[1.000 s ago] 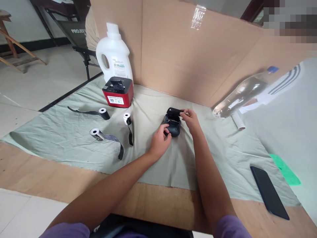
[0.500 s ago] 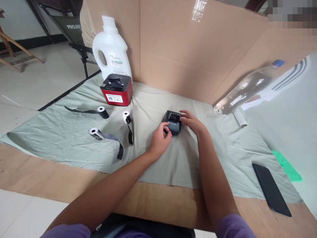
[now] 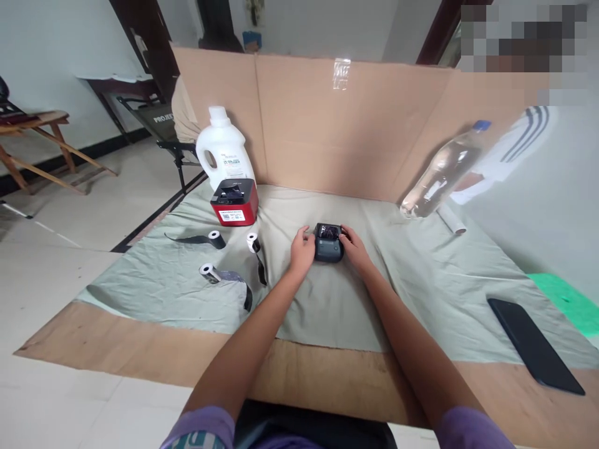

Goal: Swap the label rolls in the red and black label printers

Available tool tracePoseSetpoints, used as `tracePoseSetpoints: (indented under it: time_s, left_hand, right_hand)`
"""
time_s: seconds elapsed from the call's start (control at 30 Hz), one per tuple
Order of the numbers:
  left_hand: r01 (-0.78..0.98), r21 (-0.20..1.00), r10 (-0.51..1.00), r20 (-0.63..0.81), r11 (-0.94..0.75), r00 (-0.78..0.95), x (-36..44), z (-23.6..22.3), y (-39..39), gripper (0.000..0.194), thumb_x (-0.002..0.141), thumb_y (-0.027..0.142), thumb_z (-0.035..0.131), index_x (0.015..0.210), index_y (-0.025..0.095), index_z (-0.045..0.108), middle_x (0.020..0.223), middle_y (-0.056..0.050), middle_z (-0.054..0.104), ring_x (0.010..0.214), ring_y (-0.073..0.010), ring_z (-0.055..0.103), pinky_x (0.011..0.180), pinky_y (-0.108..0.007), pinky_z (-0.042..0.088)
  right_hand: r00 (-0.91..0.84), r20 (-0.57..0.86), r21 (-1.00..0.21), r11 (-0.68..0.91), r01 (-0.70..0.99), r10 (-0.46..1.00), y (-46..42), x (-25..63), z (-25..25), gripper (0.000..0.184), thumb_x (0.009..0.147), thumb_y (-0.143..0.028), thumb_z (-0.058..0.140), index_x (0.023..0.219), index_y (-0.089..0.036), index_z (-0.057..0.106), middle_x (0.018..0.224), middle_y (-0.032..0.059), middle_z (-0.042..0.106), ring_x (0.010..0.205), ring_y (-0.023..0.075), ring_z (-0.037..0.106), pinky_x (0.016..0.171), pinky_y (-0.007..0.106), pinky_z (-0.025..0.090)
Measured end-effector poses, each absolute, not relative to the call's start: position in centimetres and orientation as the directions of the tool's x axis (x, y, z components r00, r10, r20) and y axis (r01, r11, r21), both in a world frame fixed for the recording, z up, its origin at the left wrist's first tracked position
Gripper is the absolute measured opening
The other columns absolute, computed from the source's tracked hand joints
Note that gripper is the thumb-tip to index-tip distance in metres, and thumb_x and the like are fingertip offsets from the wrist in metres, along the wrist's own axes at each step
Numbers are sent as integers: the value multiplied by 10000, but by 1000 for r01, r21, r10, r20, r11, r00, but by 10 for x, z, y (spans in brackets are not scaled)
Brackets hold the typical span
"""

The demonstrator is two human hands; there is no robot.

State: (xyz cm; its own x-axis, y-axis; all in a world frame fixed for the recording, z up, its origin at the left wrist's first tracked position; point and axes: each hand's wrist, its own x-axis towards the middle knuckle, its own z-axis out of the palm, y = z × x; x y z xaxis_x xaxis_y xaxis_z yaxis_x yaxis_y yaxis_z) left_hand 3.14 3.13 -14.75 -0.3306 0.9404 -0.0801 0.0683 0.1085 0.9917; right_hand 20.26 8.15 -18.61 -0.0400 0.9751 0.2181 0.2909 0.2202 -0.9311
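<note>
- Taking the black device [image 3: 329, 249] as the middle of the clock, with twelve pointing away from the person, it sits on the green cloth [image 3: 322, 312] that covers much of the wooden desk [image 3: 154, 346]; a glossy dark panel shows on its far part.
- The left hand [image 3: 302, 249] is at nine o'clock, touching the device's side; its grip is partly open, with fingers loosely bent, and I cannot tell whether it has firm hold.
- The right hand [image 3: 354, 248] is at three o'clock, fingertips against the opposite side; the fingers are bent, and how firmly this grip holds is also hard to tell.
- Three small rolls with white ends lie toward nine: the middle roll [image 3: 253, 242] is nearest the left hand, its dark strip trailing toward five.
- The far-left roll [image 3: 216, 239] trails its strip toward nine.
- The near roll [image 3: 209, 273], between eight and nine, has a strip that runs toward three and then bends nearer the person.
- At ten o'clock stands a red and black box [image 3: 236, 206], with a white jug [image 3: 227, 146] just behind it.
- A cardboard panel [image 3: 327, 137] rises at twelve.
- A clear bottle [image 3: 442, 174] is at two, a white tube [image 3: 452, 221] beside its base.
- A black phone [image 3: 536, 346] lies at four, across the cloth's edge.
</note>
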Motion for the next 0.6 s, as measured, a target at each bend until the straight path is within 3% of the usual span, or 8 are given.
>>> tracePoseSetpoints:
  time_s: [0.07,0.17,0.3,0.4,0.5,0.6]
  left_hand:
    - [12,974,944,-216,226,-249,27,-139,48,398,921,218,601,1314,174,652,886,-42,685,745,-142,620,683,-233,477]
    - [-5,951,941,-307,309,-140,20,-132,62,418,876,225,672,1291,178,685,626,27,576,492,-99,486,490,-213,338]
    - [-12,940,940,-340,340,-33,12,-135,63,494,880,274,711,1366,211,648,563,58,506,411,-68,403,432,-200,210]
    - [62,961,963,-267,269,-41,13,-143,57,511,923,338,675,1414,207,620,606,23,588,441,-89,461,449,-210,300]
    - [167,968,981,-173,185,-86,14,-152,54,510,954,418,619,1425,220,627,782,-40,727,588,-155,622,557,-256,464]
    - [168,971,984,-156,169,-92,13,-160,56,526,955,478,597,1414,224,646,943,-69,776,783,-216,714,698,-305,550]
  right_hand:
    - [-43,220,-928,223,298,974,82,204,-186,619,845,-537,572,1349,-182,620,1368,152,651,1285,308,571,1157,511,404]
    - [-43,229,-924,231,306,973,85,206,-185,608,847,-512,573,1341,-162,627,1366,158,656,1277,307,577,1151,513,415]
    - [-50,207,-928,212,307,977,87,207,-183,576,838,-434,575,1341,-157,624,1360,155,667,1219,288,619,1127,499,444]
    - [-20,213,-921,208,330,977,78,203,-180,569,851,-422,530,1334,-136,623,1345,165,673,1194,291,634,1113,495,455]
    - [2,258,-858,229,460,966,59,192,-177,604,841,-413,510,1374,-140,585,1341,159,668,1186,313,629,1091,512,460]
    - [-20,311,-688,240,685,950,38,173,-175,872,751,-486,647,1487,-65,442,1349,233,633,1209,401,589,1058,565,453]
